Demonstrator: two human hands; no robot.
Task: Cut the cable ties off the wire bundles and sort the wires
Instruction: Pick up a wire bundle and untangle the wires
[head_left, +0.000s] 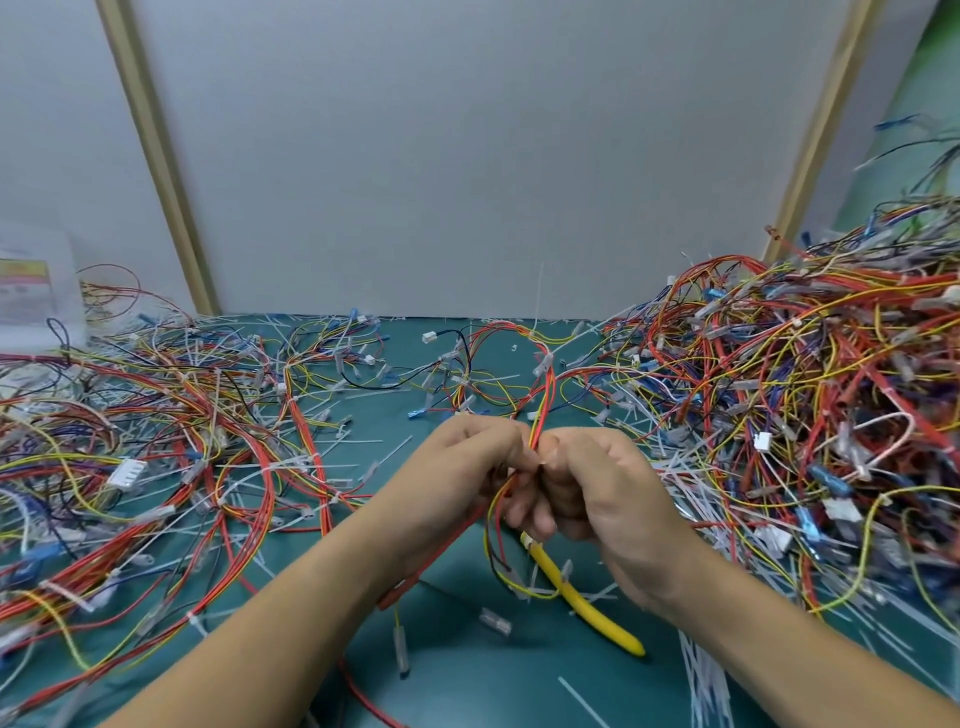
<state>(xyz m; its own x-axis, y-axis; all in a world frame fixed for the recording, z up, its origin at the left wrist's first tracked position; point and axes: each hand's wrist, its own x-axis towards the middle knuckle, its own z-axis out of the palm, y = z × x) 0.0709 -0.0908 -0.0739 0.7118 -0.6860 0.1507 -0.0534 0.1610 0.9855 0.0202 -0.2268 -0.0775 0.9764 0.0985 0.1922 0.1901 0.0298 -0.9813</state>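
Observation:
My left hand (470, 467) and my right hand (587, 483) meet at the middle of the green mat, both gripping one red, orange and yellow wire bundle (540, 395). The bundle loops away from my fingers toward the back, where a white cable tie (544, 362) wraps it. Loose ends of the bundle hang below my hands. Yellow-handled cutters (582, 597) stick out beneath my right hand; whether that hand holds them is hidden.
A tall heap of tied wire bundles (810, 395) fills the right side. Spread-out wires (171, 441) cover the left. Cut white cable ties (701, 670) litter the green mat (467, 665). A grey wall panel (467, 156) stands behind.

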